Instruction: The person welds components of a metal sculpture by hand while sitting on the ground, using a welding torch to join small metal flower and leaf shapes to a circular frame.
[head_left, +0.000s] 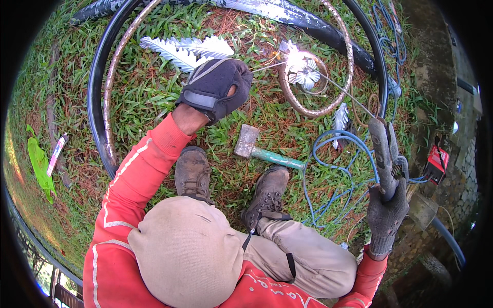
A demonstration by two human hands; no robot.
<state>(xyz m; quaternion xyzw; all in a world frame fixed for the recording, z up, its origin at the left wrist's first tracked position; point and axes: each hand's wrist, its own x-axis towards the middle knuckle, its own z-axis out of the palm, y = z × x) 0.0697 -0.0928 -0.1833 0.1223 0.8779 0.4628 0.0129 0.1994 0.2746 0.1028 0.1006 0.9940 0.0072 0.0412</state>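
My left hand (220, 91), in a black glove, is closed round a thin metal rod (268, 66) whose far end reaches a bright welding arc (293, 57). In my grey-gloved right hand (386, 218) is a welding electrode holder (380, 148). A long electrode (353, 97) slants from its jaws up to the left, toward a silver metal flower (308, 78). The flower sits within the coil of a textured metal scroll (297, 104) on the grass. Glare hides the exact spot where the rod and electrode meet the work.
A sledgehammer (248, 141) with a green handle lies between my boots (194, 169). Silver metal leaves (179, 53) rest beyond my left hand. A black curved tube (96, 97) arcs around the work. Blue cable (328, 137) loops near the right hand; a red box (436, 163) stands far right.
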